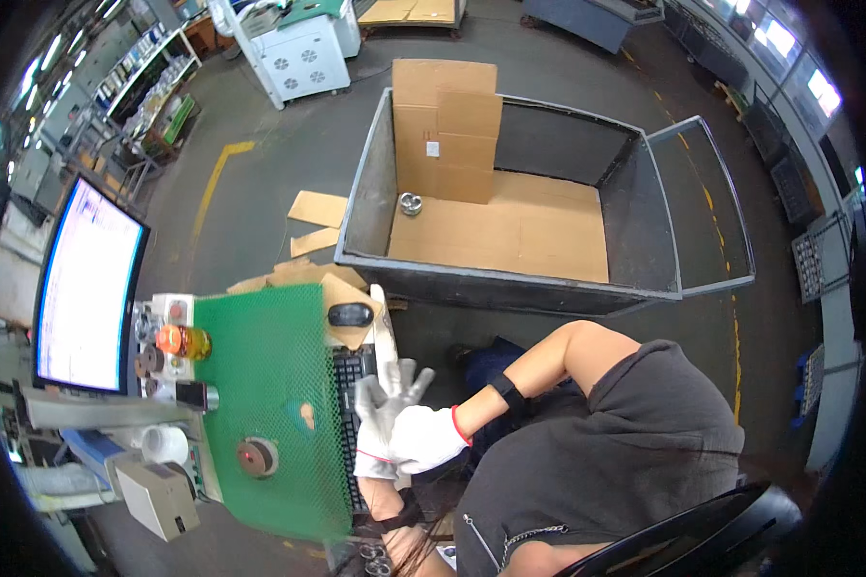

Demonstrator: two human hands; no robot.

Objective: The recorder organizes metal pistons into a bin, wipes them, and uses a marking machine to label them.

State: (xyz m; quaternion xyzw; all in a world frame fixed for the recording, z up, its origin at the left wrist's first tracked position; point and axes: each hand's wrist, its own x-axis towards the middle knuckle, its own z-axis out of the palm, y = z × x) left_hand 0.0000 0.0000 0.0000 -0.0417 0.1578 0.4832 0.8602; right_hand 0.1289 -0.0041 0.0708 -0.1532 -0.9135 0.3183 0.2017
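Note:
Both my hands wear white-grey work gloves and meet over the near edge of the desk, beside a black keyboard [349, 385]. My left hand [385, 409] points away from its bare forearm, its gloved fingers spread apart and holding nothing. Across its wrist lies my right hand [426, 439], in a glove with a red cuff edge; its fingers appear closed on the left glove near the cuff, though they are partly hidden. Black bands circle both wrists. A black mouse [350, 314] rests on cardboard past the keyboard.
A green mesh mat [260, 385] covers the desk, with a round brown piece [256, 458] on it. A lit monitor [87, 288] and an orange-lidded jar [183, 341] stand at left. Ahead, a grey metal bin [510, 296] lined with cardboard holds a round metal part [411, 204].

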